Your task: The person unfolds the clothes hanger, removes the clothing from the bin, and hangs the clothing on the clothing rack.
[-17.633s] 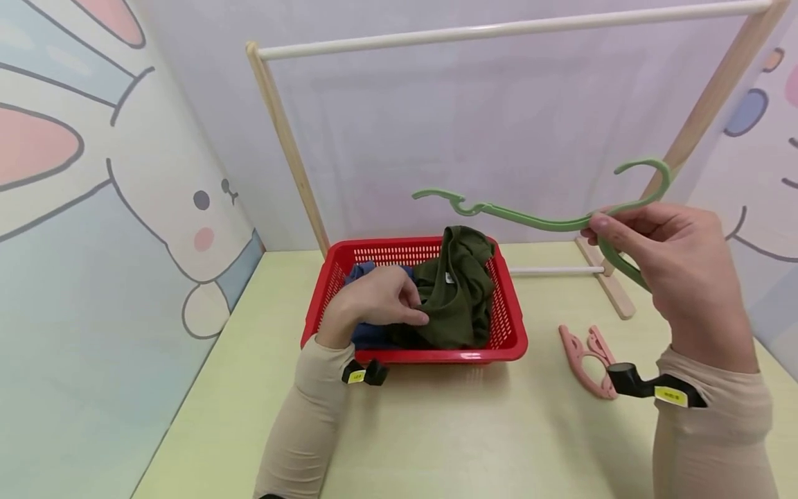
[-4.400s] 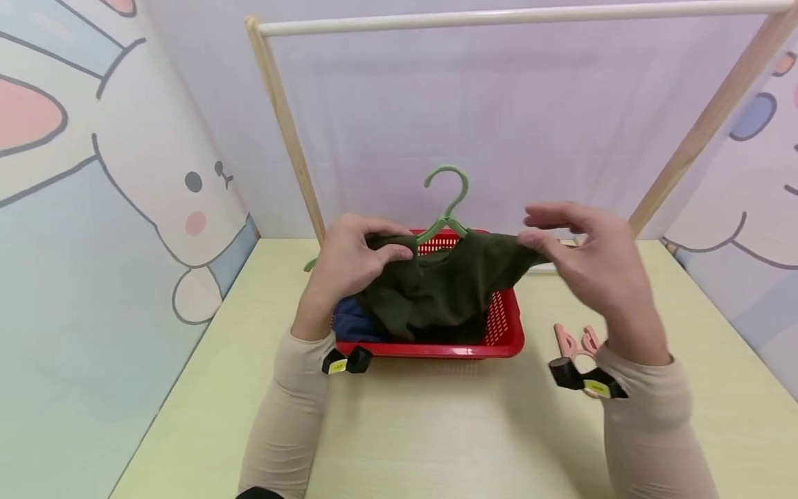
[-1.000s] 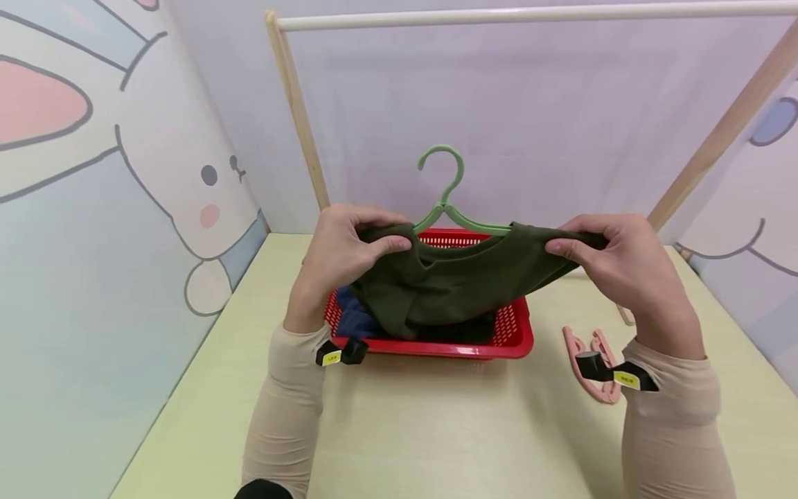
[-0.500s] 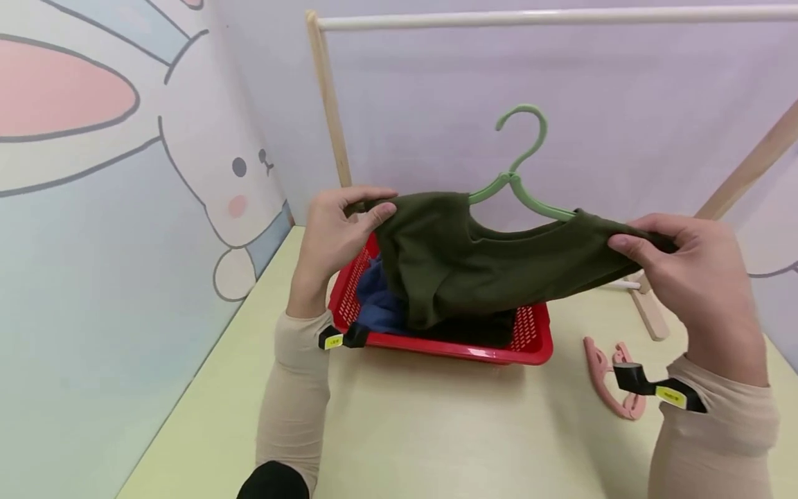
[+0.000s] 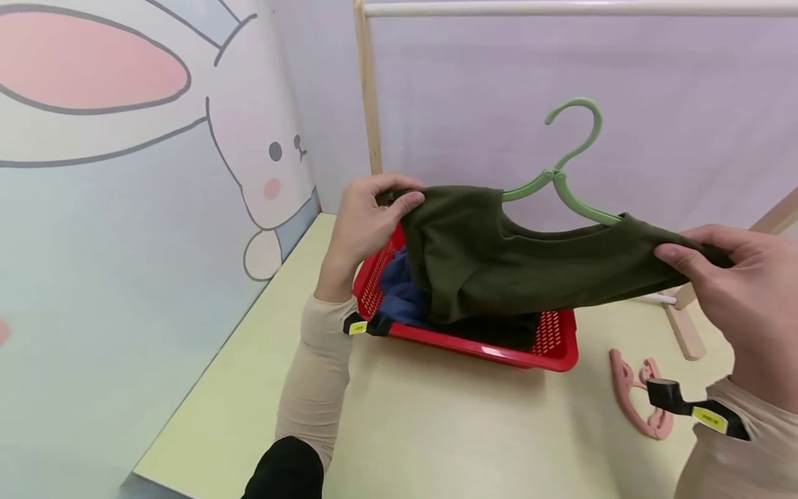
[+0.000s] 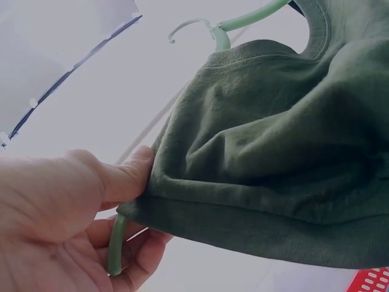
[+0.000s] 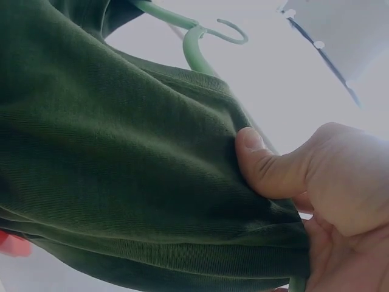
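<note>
Gently, We Held a Green Shirt (image 5: 530, 267) by Both Sleeves

Our left hand (image 5: 368, 218) pinched one sleeve and our right hand (image 5: 748, 291) the other, thumbs in front, with the cloth spread between them over the red basket (image 5: 489, 352). The green hanger (image 5: 557, 174) sat inside the shirt, hook standing up through the neckline, one end poking out of the sleeve at our left hand. We judged the cloth light, soft and floppy, hardly breakable, and the hanger stiff but thin. The surest hold, we reckoned, was cloth and hanger arm pinched together, so that neither slid.
</note>
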The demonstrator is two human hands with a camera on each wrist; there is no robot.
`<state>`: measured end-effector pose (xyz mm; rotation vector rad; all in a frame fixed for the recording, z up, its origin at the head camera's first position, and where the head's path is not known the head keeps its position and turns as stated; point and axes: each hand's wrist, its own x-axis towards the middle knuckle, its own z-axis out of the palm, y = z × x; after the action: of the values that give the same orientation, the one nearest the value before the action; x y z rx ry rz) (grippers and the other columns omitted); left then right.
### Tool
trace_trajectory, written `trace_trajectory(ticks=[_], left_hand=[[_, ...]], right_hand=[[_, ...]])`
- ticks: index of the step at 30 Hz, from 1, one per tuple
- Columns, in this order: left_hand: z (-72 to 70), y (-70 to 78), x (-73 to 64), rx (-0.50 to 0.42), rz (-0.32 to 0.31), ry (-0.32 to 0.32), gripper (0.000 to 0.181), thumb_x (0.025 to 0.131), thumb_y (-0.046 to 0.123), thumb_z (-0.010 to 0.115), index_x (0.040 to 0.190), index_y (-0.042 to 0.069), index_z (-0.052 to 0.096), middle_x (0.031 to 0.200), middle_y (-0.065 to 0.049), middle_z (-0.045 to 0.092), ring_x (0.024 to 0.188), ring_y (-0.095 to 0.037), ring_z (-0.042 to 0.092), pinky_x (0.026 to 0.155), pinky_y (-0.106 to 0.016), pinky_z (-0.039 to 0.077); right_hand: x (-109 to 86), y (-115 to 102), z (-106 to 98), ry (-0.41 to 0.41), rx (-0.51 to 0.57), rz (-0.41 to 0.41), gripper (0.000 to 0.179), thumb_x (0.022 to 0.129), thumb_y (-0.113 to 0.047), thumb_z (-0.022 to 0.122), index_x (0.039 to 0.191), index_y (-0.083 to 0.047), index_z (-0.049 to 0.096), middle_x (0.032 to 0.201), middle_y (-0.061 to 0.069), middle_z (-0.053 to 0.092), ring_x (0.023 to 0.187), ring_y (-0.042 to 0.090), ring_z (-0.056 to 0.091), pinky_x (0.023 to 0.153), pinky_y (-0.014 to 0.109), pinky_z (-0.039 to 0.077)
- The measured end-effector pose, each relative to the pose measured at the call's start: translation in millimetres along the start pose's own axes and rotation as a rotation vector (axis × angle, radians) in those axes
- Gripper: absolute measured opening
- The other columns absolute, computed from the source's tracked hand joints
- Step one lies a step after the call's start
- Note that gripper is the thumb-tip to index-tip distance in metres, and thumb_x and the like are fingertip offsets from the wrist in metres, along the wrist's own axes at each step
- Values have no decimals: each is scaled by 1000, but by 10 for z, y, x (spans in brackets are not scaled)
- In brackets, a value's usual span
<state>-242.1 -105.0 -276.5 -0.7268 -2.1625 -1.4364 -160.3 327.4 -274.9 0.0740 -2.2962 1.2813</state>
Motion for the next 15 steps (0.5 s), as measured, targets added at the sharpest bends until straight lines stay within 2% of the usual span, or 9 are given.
trace_trajectory(ticks=[4, 10, 15], left_hand=[[-54, -9, -42, 7, -15, 14, 15, 104, 13, 81, 115, 5, 85, 108, -9, 81, 91, -21, 69, 84, -29, 57], [-102, -69, -61, 9, -8, 37, 15, 103, 14, 82, 114, 4, 85, 105, -10, 81, 90, -19, 69, 83, -28, 56], [-136, -87, -71, 19, 0, 45, 13, 102, 12, 82, 112, 4, 85, 103, -9, 81, 88, -19, 70, 83, -29, 57]], right_hand=[[-7, -33, 2, -7, -4, 44, 5, 97, -10, 88, 96, -15, 88, 70, -23, 72, 70, -1, 54, 55, 20, 35], [-17, -50, 7, -16, 21, 32, 6, 97, -8, 87, 97, -14, 89, 73, -22, 76, 69, -6, 63, 60, 11, 44], [-12, -42, 5, -28, 13, 42, 7, 97, -10, 88, 99, -16, 89, 72, -21, 76, 69, -7, 63, 60, 11, 44]])
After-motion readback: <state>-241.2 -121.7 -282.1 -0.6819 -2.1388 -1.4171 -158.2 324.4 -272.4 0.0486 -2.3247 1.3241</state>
